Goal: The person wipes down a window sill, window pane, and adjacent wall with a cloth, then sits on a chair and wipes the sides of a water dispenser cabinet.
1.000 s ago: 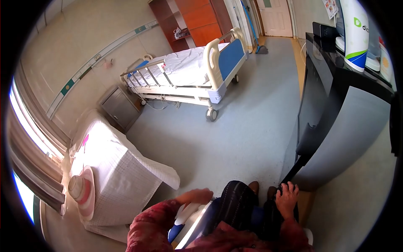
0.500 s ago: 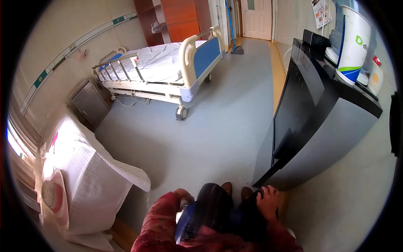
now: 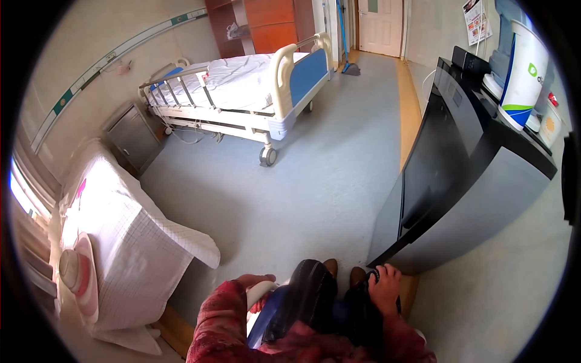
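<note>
Dark patterned trousers cover the seated wearer's knees. My left hand, below a red patterned sleeve, is closed over a white curved object beside the left knee; its fingers are partly hidden. Next to that object a small red patch and a blue surface show. On the right knee rests my right hand, its fingers bent and slightly apart, holding nothing that I can see. Two brown shoes stand on the floor just ahead of the knees.
A wheeled bed stands ahead, with a metal cabinet left of it. A white-draped piece of furniture with a hat is at left. At right stands a black and grey unit bearing cups.
The view has shifted slightly, so the room sits a little further right and higher. My left hand has moved a little left and up, showing more of the white object. My right hand stays on the knee.
</note>
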`<control>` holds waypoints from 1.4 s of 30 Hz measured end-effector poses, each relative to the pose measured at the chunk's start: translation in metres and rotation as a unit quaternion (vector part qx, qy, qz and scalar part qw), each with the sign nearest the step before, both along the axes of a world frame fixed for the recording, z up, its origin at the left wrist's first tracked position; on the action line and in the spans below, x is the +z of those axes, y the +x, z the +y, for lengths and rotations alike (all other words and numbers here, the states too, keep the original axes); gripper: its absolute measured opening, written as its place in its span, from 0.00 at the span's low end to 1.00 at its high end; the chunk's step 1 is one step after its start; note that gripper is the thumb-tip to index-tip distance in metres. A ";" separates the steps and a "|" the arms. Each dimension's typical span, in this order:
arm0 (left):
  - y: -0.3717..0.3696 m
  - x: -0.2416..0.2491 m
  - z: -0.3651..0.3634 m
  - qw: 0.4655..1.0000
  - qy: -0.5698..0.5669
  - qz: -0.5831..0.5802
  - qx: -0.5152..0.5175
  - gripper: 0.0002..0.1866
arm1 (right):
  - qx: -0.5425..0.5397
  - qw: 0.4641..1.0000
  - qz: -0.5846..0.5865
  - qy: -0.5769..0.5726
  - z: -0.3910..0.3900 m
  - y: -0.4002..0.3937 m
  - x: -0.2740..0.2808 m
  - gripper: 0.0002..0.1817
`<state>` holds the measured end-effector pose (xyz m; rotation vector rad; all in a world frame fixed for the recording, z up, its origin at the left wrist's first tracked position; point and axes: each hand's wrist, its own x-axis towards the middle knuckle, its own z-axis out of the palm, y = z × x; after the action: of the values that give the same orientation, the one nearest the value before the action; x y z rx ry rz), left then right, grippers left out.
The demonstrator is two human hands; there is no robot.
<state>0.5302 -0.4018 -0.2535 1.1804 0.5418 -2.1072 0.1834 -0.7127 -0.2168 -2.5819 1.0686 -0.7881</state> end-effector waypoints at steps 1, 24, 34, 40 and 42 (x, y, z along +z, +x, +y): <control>-0.015 0.020 0.009 0.992 -0.036 -0.113 0.046 0.25 | -0.002 1.000 -0.001 -0.001 0.000 -0.001 0.000 0.18; -0.128 0.112 0.098 0.713 -0.257 -0.637 -0.140 0.29 | -0.038 0.999 0.008 -0.018 0.008 -0.020 -0.004 0.20; -0.117 0.140 0.195 0.732 -0.103 -0.673 0.040 0.34 | -0.020 0.992 0.106 -0.062 -0.001 -0.013 -0.035 0.20; -0.156 0.133 0.199 0.632 -0.207 -0.736 -0.123 0.37 | -0.023 0.990 0.129 -0.042 -0.004 -0.012 -0.036 0.21; -0.167 0.154 0.158 0.475 -0.142 -0.811 -0.311 0.39 | -0.022 0.991 0.131 -0.031 -0.007 -0.013 -0.038 0.21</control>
<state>0.3632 -0.2437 -0.0997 2.5586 -1.2185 -0.4277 0.1701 -0.7196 -0.2545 -2.7807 1.1927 -0.5072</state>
